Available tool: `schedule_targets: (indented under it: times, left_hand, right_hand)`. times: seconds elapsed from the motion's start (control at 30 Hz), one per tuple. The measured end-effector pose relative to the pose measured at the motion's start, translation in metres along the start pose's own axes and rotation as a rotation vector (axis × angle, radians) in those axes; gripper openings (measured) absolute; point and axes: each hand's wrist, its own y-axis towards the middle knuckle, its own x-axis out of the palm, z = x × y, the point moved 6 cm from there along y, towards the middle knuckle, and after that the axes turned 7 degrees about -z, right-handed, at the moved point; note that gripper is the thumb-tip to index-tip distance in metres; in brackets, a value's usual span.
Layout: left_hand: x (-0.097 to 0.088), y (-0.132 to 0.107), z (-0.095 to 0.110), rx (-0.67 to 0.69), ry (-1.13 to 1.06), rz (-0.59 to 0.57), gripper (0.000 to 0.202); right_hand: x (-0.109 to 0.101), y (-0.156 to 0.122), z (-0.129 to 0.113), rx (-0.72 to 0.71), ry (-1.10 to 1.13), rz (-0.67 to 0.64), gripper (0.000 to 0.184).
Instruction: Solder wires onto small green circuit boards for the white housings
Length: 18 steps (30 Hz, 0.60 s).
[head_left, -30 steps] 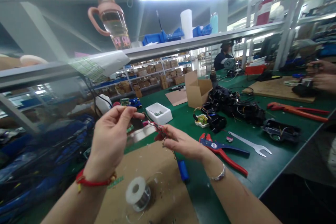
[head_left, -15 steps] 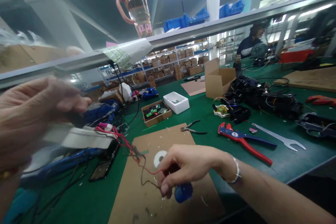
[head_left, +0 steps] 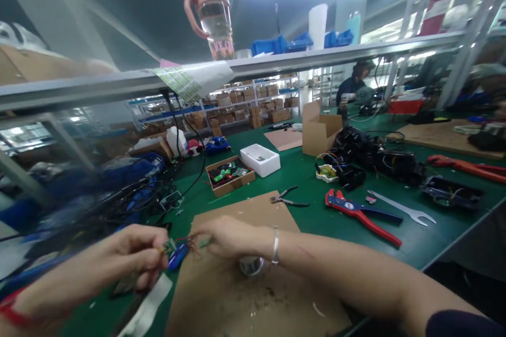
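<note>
Hands have come together over cardboard sheet (head_left: 245, 210), near its left edge: L hand (head_left: 118, 255) fingers narrow, pinching green PCB (head_left: 169, 246), blue part (head_left: 177, 256) just beside; R hand (head_left: 225, 237) narrow at red wires (head_left: 185, 242), grip unclear. Wires' joins can't tell, so done/left unclear.

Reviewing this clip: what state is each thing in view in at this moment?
Left hand: pinching a small green circuit board.
Right hand: pinching red wires.
Solder spool: partly hidden under the right forearm.
Cardboard box: flaps open.
White foam box: open, no lid on.
Wire stripper: lying on the green mat, untouched.
</note>
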Motion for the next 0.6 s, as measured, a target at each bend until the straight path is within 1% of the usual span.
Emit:
schedule_targets:
  times: [0.03,0.07,0.1,0.17,0.23,0.3,0.37,0.5,0.6]
  left_hand:
    - [0.013,0.015,-0.004,0.006,0.004,-0.091,0.041]
    - [0.025,0.030,-0.004,0.059,0.057,-0.171,0.042]
    - [0.035,0.045,-0.006,0.071,0.084,-0.210,0.044]
    - [0.051,0.071,-0.008,0.072,0.126,-0.252,0.043]
    - [0.062,0.094,-0.010,0.064,0.171,-0.255,0.040]
    - [0.069,0.109,-0.011,0.064,0.184,-0.243,0.039]
    - [0.072,0.119,-0.013,0.066,0.168,-0.245,0.039]
    - [0.074,0.127,-0.018,0.051,0.114,-0.262,0.039]
    - [0.074,0.127,-0.019,0.014,0.087,-0.236,0.039]
  right_hand:
    - [-0.011,-0.011,0.013,0.032,-0.017,0.070,0.046]
    - [-0.021,-0.023,0.026,0.063,-0.026,0.134,0.043]
    - [-0.031,-0.036,0.038,0.097,-0.031,0.195,0.036]
    - [-0.042,-0.060,0.056,0.144,-0.026,0.291,0.028]
    - [-0.044,-0.079,0.062,0.158,-0.015,0.365,0.024]
    - [-0.038,-0.093,0.059,0.141,-0.008,0.406,0.020]
    - [-0.028,-0.100,0.050,0.091,-0.009,0.406,0.019]
    - [-0.009,-0.103,0.034,-0.034,-0.013,0.333,0.024]
    - [-0.001,-0.106,0.030,-0.103,-0.042,0.303,0.028]
